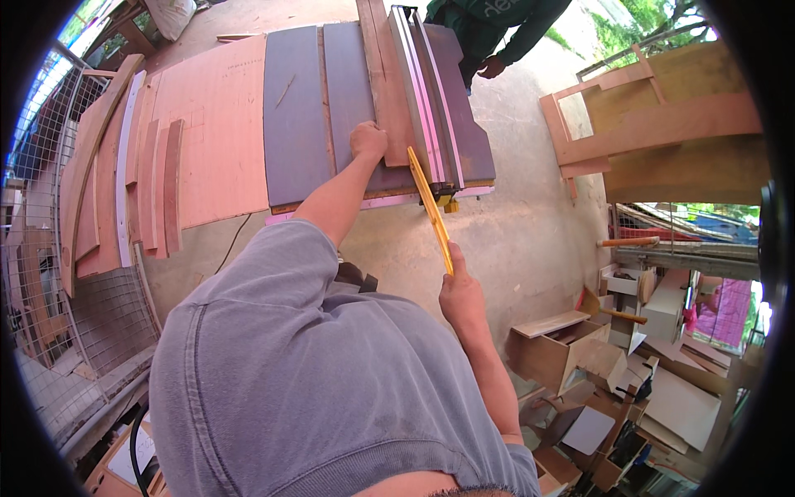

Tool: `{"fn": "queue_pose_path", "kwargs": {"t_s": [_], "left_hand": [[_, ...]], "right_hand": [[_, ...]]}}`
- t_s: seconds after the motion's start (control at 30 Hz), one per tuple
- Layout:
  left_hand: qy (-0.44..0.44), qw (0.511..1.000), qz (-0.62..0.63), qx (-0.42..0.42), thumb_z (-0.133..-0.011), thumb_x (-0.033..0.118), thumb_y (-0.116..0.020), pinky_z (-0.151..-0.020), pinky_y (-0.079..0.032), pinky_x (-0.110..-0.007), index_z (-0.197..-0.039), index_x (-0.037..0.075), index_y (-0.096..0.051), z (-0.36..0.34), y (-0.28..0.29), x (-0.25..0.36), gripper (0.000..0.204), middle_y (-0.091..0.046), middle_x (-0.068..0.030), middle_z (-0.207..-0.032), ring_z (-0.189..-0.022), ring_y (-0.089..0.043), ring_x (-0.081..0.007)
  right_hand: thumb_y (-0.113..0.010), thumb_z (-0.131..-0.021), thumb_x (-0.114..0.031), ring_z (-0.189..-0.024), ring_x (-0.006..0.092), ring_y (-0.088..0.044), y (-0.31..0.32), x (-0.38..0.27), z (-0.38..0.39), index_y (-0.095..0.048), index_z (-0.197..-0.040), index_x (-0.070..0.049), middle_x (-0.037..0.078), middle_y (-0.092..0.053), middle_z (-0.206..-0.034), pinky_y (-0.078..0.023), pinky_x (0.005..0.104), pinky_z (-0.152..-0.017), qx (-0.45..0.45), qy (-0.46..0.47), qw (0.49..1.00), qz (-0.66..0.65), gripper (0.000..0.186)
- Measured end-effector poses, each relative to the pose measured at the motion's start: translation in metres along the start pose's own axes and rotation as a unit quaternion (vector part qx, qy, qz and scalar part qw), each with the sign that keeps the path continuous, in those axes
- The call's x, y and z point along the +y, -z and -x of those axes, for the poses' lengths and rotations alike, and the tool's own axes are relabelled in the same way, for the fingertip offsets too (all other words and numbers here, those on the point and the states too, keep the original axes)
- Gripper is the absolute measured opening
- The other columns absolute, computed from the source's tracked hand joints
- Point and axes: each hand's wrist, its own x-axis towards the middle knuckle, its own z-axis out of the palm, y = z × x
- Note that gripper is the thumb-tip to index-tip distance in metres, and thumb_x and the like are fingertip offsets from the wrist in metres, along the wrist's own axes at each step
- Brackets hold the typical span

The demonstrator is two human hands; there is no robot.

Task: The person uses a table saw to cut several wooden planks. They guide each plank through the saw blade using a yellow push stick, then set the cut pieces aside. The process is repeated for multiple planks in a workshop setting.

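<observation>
A long brown wooden board (386, 74) lies lengthwise on the grey table saw top (298, 108), beside a metal rail (426, 91). My left hand (368, 142) is at the board's left edge near its close end, fingers curled against it. In my right hand (462, 291) is a long, narrow yellow push stick (432, 211), gripped at its lower end. The stick slants up and left, its far tip at the board's near right corner. Whether the tip presses on the wood, I cannot tell. The saw blade does not show.
Across the table's far right stands another person (501, 33), one hand hanging low. A pale wood panel (215, 124) adjoins the table's left side, with several strips (172, 186) beyond. Wooden boxes and offcuts (567, 352) crowd the lower right. A cable (234, 243) crosses the floor.
</observation>
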Motion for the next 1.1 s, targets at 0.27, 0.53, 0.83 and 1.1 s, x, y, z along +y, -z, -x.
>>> {"fn": "queue_pose_path", "kwargs": {"t_s": [0.27, 0.53, 0.83, 1.1], "left_hand": [[-0.002, 1.000, -0.005, 0.003, -0.084, 0.022, -0.074, -0.094, -0.057, -0.044, -0.099, 0.010, -0.079, -0.013, -0.003, 0.001, 0.020, -0.076, -0.0176, -0.106, -0.104, -0.072, -0.0367], [-0.014, 1.000, 0.001, 0.012, -0.082, 0.020, -0.068, -0.093, -0.056, -0.045, -0.098, 0.008, -0.078, -0.020, -0.002, 0.003, 0.022, -0.075, -0.0201, -0.107, -0.104, -0.072, -0.0388], [0.006, 1.000, -0.004, 0.020, -0.084, 0.024, -0.074, -0.094, -0.056, -0.043, -0.100, 0.010, -0.080, -0.032, -0.004, 0.007, 0.023, -0.076, -0.0167, -0.109, -0.106, -0.072, -0.0364], [0.002, 1.000, -0.011, 0.019, -0.083, 0.024, -0.074, -0.095, -0.056, -0.044, -0.103, 0.010, -0.080, -0.046, -0.005, 0.008, 0.025, -0.076, -0.0178, -0.110, -0.107, -0.072, -0.0373]], "right_hand": [[-0.055, -0.097, -0.007, -0.086, 0.0543, -0.066, -0.001, -0.004, -0.010, -0.026, -0.159, -0.028, 0.033, -0.068, -0.086, -0.051, 0.0626, -0.077, -0.001, 0.007, 1.000, 0.001, 0.071], [-0.055, -0.097, -0.006, -0.085, 0.0546, -0.066, 0.002, -0.011, -0.016, -0.026, -0.159, -0.027, 0.033, -0.068, -0.086, -0.050, 0.0628, -0.076, -0.003, -0.001, 1.000, -0.006, 0.071], [-0.054, -0.097, -0.007, -0.085, 0.0547, -0.066, 0.006, -0.017, -0.024, -0.026, -0.159, -0.026, 0.033, -0.068, -0.085, -0.050, 0.0629, -0.076, -0.001, 0.006, 1.000, -0.007, 0.070], [-0.054, -0.097, -0.007, -0.085, 0.0545, -0.066, 0.007, -0.022, -0.033, -0.026, -0.159, -0.025, 0.033, -0.068, -0.085, -0.050, 0.0631, -0.076, 0.001, 0.008, 1.000, 0.005, 0.070]]}}
